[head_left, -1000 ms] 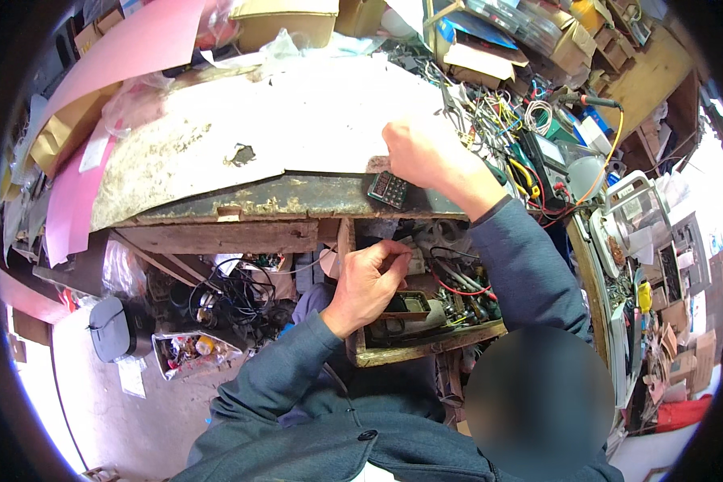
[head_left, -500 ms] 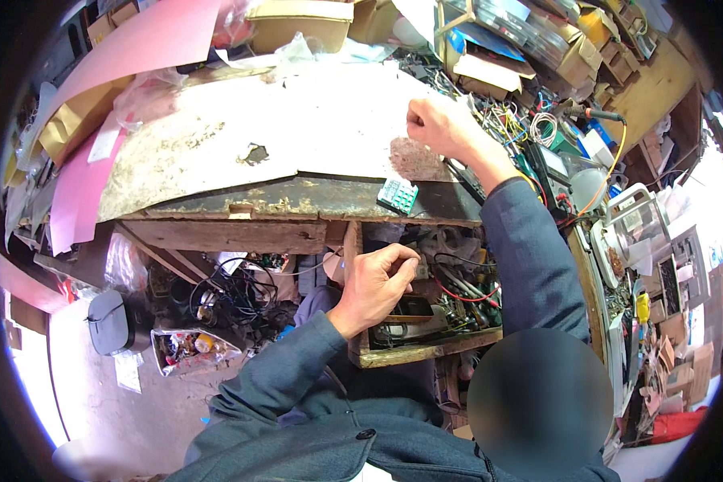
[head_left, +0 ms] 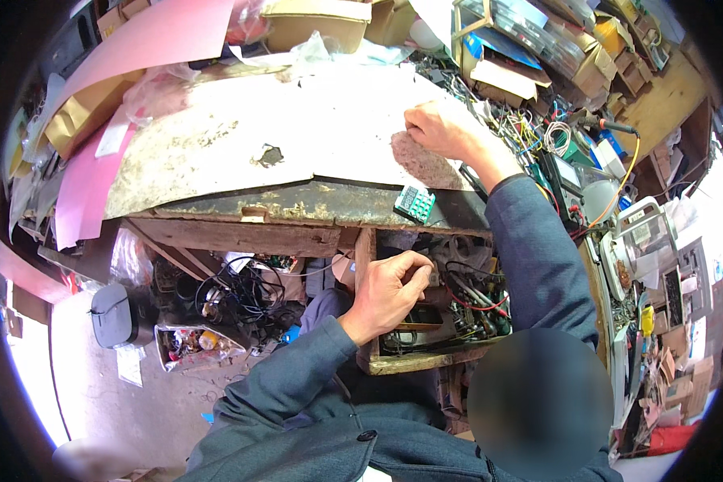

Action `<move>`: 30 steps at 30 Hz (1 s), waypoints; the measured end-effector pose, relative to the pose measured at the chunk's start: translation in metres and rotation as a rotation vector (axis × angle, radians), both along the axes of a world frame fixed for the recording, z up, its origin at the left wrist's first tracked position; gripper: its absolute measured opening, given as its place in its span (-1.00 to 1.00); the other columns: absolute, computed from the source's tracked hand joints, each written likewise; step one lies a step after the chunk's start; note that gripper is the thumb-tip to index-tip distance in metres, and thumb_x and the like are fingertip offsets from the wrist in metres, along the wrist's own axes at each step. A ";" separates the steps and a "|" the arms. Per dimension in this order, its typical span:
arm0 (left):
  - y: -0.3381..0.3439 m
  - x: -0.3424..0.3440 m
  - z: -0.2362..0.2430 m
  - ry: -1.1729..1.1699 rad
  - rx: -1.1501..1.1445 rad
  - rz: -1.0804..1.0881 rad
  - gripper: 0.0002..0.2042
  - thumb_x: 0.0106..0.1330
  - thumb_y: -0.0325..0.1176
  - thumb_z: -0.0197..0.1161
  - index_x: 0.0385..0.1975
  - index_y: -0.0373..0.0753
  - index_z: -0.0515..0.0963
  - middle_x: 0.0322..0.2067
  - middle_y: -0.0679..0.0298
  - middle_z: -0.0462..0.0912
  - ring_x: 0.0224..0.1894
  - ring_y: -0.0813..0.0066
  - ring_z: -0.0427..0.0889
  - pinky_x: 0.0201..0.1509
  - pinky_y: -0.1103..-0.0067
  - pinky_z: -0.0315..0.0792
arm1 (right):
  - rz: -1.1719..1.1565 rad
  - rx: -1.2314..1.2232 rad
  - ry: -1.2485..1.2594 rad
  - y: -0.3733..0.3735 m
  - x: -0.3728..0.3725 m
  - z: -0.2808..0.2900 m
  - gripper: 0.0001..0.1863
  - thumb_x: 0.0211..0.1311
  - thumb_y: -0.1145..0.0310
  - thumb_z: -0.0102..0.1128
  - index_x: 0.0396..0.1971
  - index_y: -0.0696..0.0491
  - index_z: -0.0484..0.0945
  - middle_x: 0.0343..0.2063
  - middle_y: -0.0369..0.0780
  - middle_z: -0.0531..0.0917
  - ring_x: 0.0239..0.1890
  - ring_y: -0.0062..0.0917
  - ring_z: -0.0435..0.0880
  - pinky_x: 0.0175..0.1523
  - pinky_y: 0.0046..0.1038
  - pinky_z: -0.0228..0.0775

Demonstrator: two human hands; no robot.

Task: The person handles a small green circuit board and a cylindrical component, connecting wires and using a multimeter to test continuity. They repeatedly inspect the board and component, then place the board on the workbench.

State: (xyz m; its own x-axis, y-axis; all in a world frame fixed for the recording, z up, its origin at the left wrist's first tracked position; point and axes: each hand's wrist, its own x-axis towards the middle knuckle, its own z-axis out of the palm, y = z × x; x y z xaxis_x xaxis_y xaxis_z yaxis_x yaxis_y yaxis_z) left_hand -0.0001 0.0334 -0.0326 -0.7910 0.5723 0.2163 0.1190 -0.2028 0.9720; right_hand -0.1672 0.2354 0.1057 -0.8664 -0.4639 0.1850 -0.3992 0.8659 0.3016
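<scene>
My left hand [head_left: 387, 293] hovers over the open wooden drawer [head_left: 430, 359], its thumb and fingers curled together. Anything between those fingertips is too small to make out. Over the bright white bench top [head_left: 329, 120], my right hand [head_left: 446, 132] is closed with the fingers bent under, so what they hold, if anything, is hidden. A small green keypad board [head_left: 414, 204] with pale buttons lies at the bench's front edge, between my two hands and touched by neither. Inside the drawer are cables, a red wire [head_left: 474, 304] and tools.
Tangled wires [head_left: 530, 132] and a meter-like device [head_left: 566, 173] crowd the bench's right side, beside a soldering iron [head_left: 610, 124] with a yellow cord. Pink sheets [head_left: 149, 40] stand at the left. Below are black cables [head_left: 257, 293], a box of parts [head_left: 201, 345] and a dark bin [head_left: 120, 317].
The whole view has shifted slightly, moving the bench and keypad board rightward in the picture. My right hand sits a little lower against the bench; both hands keep their curled shape.
</scene>
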 end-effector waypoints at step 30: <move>0.005 -0.002 0.001 0.018 0.030 0.006 -0.88 0.45 -0.47 0.22 -0.21 -0.39 0.63 -0.48 0.33 0.66 -0.48 0.65 0.66 -0.40 0.65 0.55 | -0.103 -0.100 0.118 -0.007 -0.026 0.002 -0.83 0.24 0.37 0.15 -0.32 0.08 0.71 -0.37 -0.05 0.74 -0.26 -0.16 0.75 -0.15 -0.22 0.58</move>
State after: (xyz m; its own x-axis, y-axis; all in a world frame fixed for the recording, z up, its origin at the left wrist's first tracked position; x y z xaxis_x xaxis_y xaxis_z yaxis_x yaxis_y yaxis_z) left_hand -0.0025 0.0388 -0.0316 -0.7903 0.5603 0.2480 0.1381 -0.2314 0.9630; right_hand -0.1933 0.2284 0.1073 -0.8780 -0.3479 0.3288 -0.2739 0.9285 0.2508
